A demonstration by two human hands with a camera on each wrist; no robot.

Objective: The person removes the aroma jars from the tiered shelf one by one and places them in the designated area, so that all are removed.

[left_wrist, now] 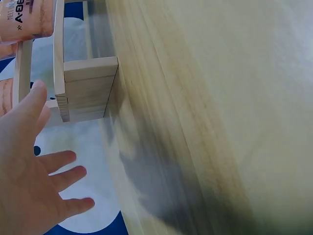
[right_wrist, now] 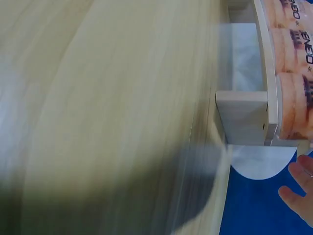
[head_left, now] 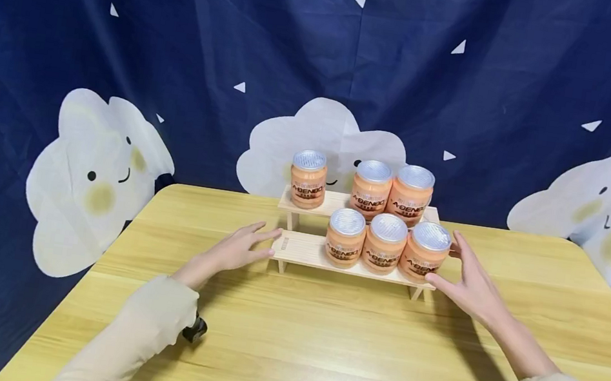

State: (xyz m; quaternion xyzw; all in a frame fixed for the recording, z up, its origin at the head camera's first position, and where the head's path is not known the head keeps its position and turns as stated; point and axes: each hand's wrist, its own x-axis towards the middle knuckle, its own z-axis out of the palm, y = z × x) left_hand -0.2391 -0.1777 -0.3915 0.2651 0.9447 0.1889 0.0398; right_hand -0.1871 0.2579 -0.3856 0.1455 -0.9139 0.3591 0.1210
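The left hand (head_left: 235,249) is released, its fingers spread at the left end of the lower step (head_left: 300,246) of a two-step wooden stand; whether the fingertips touch the wood, I cannot tell. The right hand (head_left: 470,286) is at the stand's right end, fingers apart and slightly bent, grasping nothing as far as the views show. Its thumb lies at the near right side of the lower right jar (head_left: 424,254), its fingers further right and beyond; contact is unclear.

That jar stands upright at the right end of the near, lower step. To its left, close beside it, are the middle jar (head_left: 383,247) and the left jar (head_left: 344,241), with bare wood further left. On the far, upper step (head_left: 334,205), one jar (head_left: 308,183) stands at the left and two jars (head_left: 371,193) toward the right, with a gap between. The stand rests on the desk (head_left: 285,337), before a blue curtain (head_left: 218,15).

The step in hand seems to be positioning the lower right jar; the next move would call for a light, level touch that leaves its neighbours upright.
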